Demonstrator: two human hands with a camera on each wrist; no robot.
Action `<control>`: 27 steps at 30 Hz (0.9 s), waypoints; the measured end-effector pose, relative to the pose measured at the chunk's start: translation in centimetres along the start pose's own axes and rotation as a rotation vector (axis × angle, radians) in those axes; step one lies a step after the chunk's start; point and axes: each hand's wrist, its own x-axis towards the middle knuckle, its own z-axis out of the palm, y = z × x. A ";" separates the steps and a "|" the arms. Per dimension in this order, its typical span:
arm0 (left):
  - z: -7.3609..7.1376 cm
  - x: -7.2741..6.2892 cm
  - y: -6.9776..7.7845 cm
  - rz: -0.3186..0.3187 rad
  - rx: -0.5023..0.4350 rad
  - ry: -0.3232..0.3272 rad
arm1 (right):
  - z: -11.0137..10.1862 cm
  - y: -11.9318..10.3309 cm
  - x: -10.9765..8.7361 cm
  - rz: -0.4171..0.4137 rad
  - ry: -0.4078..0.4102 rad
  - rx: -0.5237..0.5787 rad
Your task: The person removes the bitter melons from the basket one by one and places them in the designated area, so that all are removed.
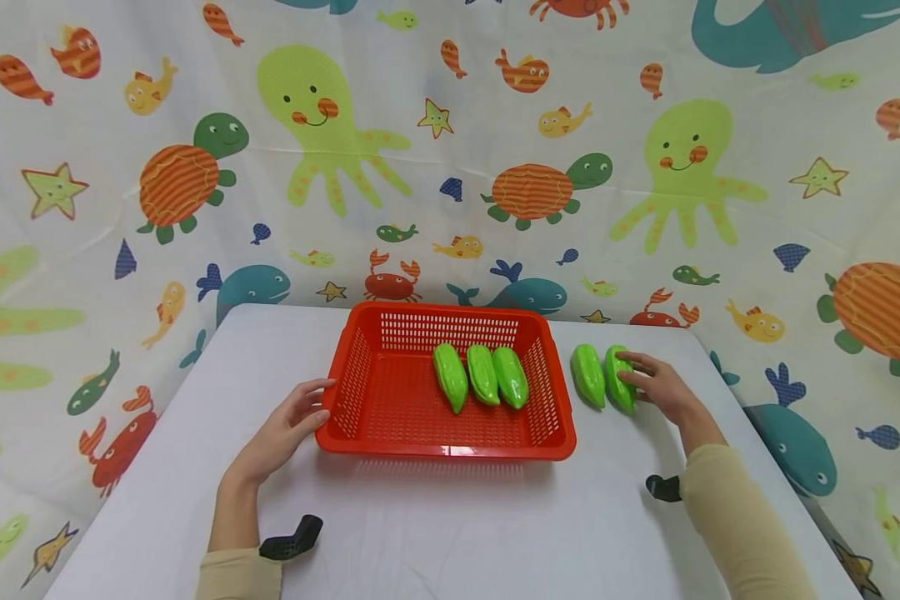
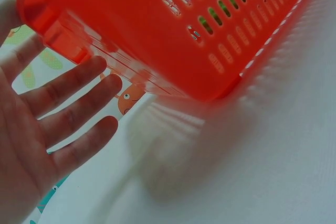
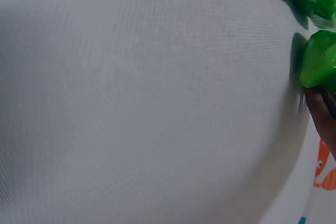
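A red plastic basket [image 1: 450,451] with slotted walls stands on the table. Inside its right half lie three shiny green, ridged, pointed fruit-like pieces, one of them a left piece [image 1: 451,378]. My left hand [image 1: 276,437] is at the basket's left rim, thumb and index finger touching it; the left wrist view shows the other fingers extended and spread. Right of the basket lie two more pieces of the same kind, a nearer one [image 1: 588,376] and an outer green piece [image 1: 618,392]. My right hand [image 1: 663,390] holds the outer piece between thumb and fingers; the right wrist view shows only part of this grip.
A white table [image 1: 450,533] extends in front of the basket. Behind and beside it hangs a curtain [image 1: 450,250] printed with sea animals. Dark camera mounts, a left one [image 1: 292,538] and a right one [image 1: 663,487], stick out from the wrists.
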 end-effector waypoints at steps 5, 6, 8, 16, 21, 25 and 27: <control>0.1 -0.1 0.2 0.006 -0.006 -0.001 | 0.2 0.1 0.1 0.001 0.002 0.002; 0.1 -0.1 0.2 0.007 -0.006 0.000 | 0.3 0.1 0.1 0.002 0.002 0.002; 0.2 -0.1 0.1 0.007 -0.006 0.002 | 0.4 0.1 0.2 0.009 0.005 0.000; 0.1 0.0 -0.2 0.004 0.006 0.007 | 0.6 0.0 0.4 0.028 0.007 -0.049; 0.1 0.0 -0.2 -0.002 0.001 0.009 | 0.8 0.2 0.7 0.004 0.018 -0.060; 0.0 0.0 -0.1 -0.003 -0.007 0.009 | 1.0 0.2 0.9 0.013 0.025 -0.060; 0.0 0.0 0.0 0.003 -0.004 0.005 | 1.0 0.1 0.9 0.017 0.019 -0.061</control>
